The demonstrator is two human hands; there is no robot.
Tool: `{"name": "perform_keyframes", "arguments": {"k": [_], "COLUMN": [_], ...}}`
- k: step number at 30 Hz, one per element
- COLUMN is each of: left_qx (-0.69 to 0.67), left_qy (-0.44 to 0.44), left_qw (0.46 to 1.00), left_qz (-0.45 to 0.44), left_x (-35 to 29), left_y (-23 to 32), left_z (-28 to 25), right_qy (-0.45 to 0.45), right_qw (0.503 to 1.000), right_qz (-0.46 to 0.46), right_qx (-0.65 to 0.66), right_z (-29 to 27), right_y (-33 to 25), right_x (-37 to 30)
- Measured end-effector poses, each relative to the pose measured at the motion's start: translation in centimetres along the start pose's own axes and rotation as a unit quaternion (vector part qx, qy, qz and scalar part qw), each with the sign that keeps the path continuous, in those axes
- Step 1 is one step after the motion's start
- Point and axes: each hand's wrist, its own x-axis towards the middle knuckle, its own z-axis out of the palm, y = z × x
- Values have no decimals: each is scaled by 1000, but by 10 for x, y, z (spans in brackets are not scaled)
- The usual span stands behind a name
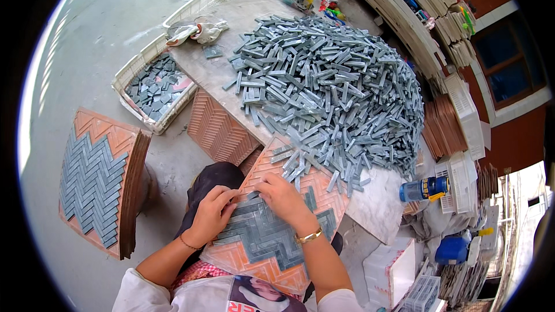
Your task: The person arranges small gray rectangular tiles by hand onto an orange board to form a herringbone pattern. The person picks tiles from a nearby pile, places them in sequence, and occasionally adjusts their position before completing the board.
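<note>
From the head camera, your left hand (211, 214) rests with curled fingers on the left edge of the orange tray (272, 266) in your lap, pressing on the grey tiles (260, 234) set in a zigzag. Your right hand (283, 196) pinches a tile at the top of that pattern. Just beyond the tray lies the big tile pile (335, 86) on the table (199, 66). A filled tray stack (98, 182) stands to your left.
</note>
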Motion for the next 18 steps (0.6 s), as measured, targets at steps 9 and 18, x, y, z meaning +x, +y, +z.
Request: {"name": "perform_keyframes", "arguments": {"k": [9, 18], "left_qx": [50, 28], "left_qy": [10, 17], "left_qw": [997, 998], "left_qz": [56, 48], "left_x": [4, 9], "left_y": [-3, -5], "left_z": [5, 7], "right_qy": [-9, 107], "right_qw": [999, 990], "right_qz": [-47, 73], "right_qx": [20, 65], "right_z": [8, -13], "right_y": [-5, 18], "right_x": [8, -5]}}
